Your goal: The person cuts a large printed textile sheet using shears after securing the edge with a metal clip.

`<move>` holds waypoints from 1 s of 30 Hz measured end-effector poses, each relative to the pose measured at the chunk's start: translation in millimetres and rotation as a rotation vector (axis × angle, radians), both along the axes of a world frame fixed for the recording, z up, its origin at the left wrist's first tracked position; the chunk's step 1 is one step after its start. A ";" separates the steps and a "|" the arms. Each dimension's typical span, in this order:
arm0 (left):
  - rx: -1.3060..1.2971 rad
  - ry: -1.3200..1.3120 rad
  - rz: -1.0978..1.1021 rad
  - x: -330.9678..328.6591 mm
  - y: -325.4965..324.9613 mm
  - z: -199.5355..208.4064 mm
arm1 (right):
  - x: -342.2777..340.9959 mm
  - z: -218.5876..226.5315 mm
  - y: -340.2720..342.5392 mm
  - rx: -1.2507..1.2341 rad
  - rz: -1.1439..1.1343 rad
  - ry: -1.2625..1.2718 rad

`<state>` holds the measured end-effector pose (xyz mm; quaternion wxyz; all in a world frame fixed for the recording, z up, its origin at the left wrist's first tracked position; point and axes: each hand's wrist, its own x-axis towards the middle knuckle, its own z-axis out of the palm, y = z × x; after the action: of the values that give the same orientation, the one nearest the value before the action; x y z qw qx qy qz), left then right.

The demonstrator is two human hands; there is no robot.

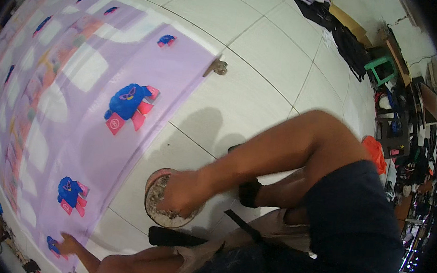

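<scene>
My left hand (69,245) lies on the near left part of a lilac printed fabric sheet (120,152), fingers apart and touching it beside a small blue figure. The sheet carries blue-and-pink cartoon figures and white rounded shapes. My right hand (186,193) reaches into a round bowl (147,208) on the floor, right of the sheet's edge. Grainy grey-white stuff (158,191) fills much of the bowl. The right fingers are smeared and partly hidden, so whether they hold anything does not show. A metal clip (219,67) grips the sheet's far right corner.
Pale floor tiles (264,73) stretch beyond the bowl. A dark shoe (248,193) is just right of the bowl. Dark cloth (346,46), a green stool (381,71), an orange bag-like item (374,154) and crowded clutter line the right side.
</scene>
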<state>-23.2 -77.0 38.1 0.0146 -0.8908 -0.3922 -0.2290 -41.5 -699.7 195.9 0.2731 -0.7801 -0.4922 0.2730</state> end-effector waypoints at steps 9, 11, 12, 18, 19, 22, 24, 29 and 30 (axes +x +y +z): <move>-0.230 0.594 -1.635 181.4 -385.7 150.9 | 133.5 12.5 -258.8 -0.704 -0.473 -0.539; -0.158 0.645 -1.744 185.0 -456.2 135.2 | 138.9 -21.6 -277.0 -0.623 -0.545 -0.593; -0.192 0.703 -1.734 180.9 -493.2 128.1 | 142.5 -46.6 -286.6 -0.581 -0.581 -0.621; -0.323 0.841 -1.587 128.2 -627.5 56.6 | 140.2 -150.6 -288.7 -0.341 -0.616 -0.877; -0.308 0.783 -1.547 123.0 -635.5 46.6 | 142.5 -155.0 -288.5 -0.316 -0.621 -0.919; -0.260 0.622 -1.460 119.6 -651.3 24.8 | 151.7 -159.0 -289.2 -0.243 -0.475 -0.925; -0.251 0.569 -1.424 117.1 -660.1 11.9 | 151.3 -159.5 -299.1 -0.217 -0.471 -0.893; -0.241 0.536 -1.420 125.2 -662.6 4.0 | 163.6 -149.9 -297.7 -0.299 -0.471 -0.730; -0.237 0.502 -1.432 126.1 -661.6 4.2 | 168.3 -150.3 -297.3 -0.272 -0.478 -0.720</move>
<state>102.9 -738.6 42.3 -0.1443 -0.9484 0.2736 0.0700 126.8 -997.0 45.6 0.0349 -0.9460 -0.3213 -0.0243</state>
